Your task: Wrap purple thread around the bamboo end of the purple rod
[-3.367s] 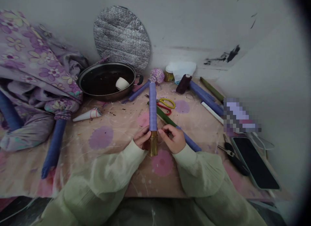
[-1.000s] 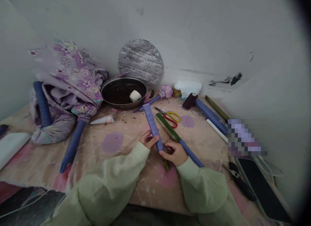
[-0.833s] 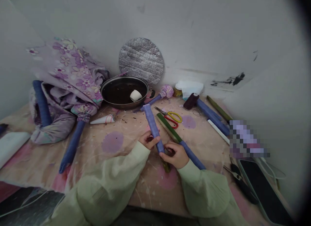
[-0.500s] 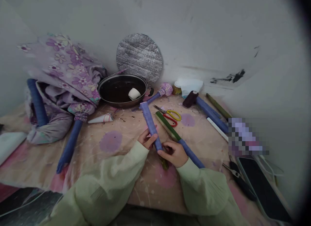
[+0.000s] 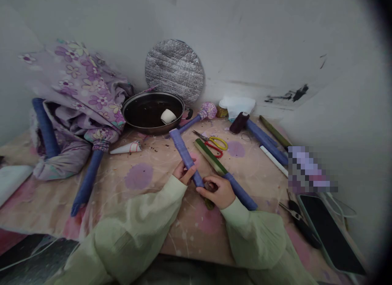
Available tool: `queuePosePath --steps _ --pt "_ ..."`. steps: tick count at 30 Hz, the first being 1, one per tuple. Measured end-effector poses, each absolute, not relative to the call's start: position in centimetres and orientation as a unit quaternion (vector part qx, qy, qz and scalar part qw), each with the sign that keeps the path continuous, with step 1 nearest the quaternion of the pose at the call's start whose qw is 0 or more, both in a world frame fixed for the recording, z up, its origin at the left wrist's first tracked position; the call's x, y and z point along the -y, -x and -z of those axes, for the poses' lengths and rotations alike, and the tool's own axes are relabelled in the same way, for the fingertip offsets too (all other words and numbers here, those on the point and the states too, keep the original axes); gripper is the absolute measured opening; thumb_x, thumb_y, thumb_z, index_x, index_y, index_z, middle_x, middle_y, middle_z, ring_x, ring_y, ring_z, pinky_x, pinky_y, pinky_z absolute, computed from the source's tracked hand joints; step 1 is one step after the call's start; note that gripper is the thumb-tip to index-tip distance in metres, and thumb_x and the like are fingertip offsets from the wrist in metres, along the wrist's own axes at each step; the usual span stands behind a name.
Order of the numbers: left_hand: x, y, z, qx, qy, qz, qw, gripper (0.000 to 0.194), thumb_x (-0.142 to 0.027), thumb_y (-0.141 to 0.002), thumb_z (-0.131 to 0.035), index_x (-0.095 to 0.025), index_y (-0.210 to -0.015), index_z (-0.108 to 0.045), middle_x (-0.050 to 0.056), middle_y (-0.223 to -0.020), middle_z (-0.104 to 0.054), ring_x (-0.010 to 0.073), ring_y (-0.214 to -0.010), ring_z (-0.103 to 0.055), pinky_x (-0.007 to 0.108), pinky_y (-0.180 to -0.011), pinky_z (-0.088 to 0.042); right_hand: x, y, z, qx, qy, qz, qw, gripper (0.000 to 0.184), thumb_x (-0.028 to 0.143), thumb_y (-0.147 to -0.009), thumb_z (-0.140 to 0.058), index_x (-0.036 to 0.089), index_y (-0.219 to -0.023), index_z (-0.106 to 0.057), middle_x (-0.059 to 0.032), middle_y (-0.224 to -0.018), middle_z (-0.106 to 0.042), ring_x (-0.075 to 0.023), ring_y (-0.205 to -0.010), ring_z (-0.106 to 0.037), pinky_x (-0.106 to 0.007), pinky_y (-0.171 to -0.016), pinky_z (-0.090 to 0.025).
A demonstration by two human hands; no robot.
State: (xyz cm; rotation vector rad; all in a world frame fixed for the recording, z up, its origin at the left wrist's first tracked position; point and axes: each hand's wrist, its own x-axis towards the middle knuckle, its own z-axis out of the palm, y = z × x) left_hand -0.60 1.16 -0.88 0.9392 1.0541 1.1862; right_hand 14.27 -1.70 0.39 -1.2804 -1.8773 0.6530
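Hands, two in count, sit near the centre of the frame at one purple-wrapped stick point(image 5: 183, 151), tilted with its top to the upper left. The left hand point(image 5: 183, 173) is closed around it, thumb across the wrap. The right hand point(image 5: 221, 192) is half curled, thumb tip at the wrap's lower end; whether its fingers pinch anything cannot be told. One bare greenish end point(image 5: 209, 203) shows below.

Just right of the hands lies one half-wrapped green stick point(image 5: 211, 156), with one pair of scissors point(image 5: 219, 143) above it, one handle yellow, one red. Toward the upper centre are one pan point(image 5: 134, 127) holding one white cup point(image 5: 168, 116), one silver disc point(image 5: 174, 68) against the wall, and one floral-knobbed stick point(image 5: 190, 124). Upper right stand one jar point(image 5: 222, 112) and one dark spool point(image 5: 239, 123); right of them lie one green stick point(image 5: 272, 130) and one white stick point(image 5: 273, 160). Two blue rods point(image 5: 87, 181) show at left by floral cloth point(image 5: 87, 79), near one white cone point(image 5: 124, 148). At lower right lies one phone point(image 5: 330, 232).
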Motion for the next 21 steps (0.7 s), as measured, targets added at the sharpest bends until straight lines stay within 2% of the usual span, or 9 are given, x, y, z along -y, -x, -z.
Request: queuePosePath --steps 6,12,21 --pt "-1.1 0.8 -0.1 -0.466 -0.386 -0.539 0.586 0.055 -0.055 -0.061 -0.067 -0.015 -0.099 -0.057 -0.007 -0.056 -0.046 0.0017 -0.037 -0.029 0.018 -0.035 -0.019 1.6 -14.6 -0.7 0.714 0.476 -0.335 0.389 0.013 0.026 -0.076 -0.056 0.017 -0.076 -0.065 -0.0038 -0.063 -0.061 -0.0125 -0.053 -0.051 -0.025 -0.049 -0.041" --pt "-0.9 0.7 -1.3 -0.476 -0.366 -0.553 0.578 0.052 -0.051 -0.062 -0.068 -0.014 -0.098 -0.059 -0.007 -0.056 -0.044 0.0014 -0.036 -0.029 0.018 -0.035 -0.017 1.5 -14.8 -1.0 0.704 0.480 -0.339 0.399 0.011 0.024 -0.074 -0.057 0.017 -0.066 -0.061 -0.0015 -0.058 -0.057 -0.0115 -0.051 -0.049 -0.024 -0.049 -0.041" --pt "-1.0 1.1 -1.3 -0.466 -0.357 -0.535 0.607 0.054 -0.051 -0.060 -0.069 -0.015 -0.099 -0.059 -0.004 -0.065 -0.053 -0.0003 -0.033 -0.027 0.019 -0.033 -0.015 1.5 -14.8 -0.9 0.673 0.475 -0.394 0.408 0.014 0.030 -0.074 -0.058 0.018 -0.068 -0.061 -0.0016 -0.060 -0.059 -0.0121 -0.053 -0.050 -0.025 -0.051 -0.042"
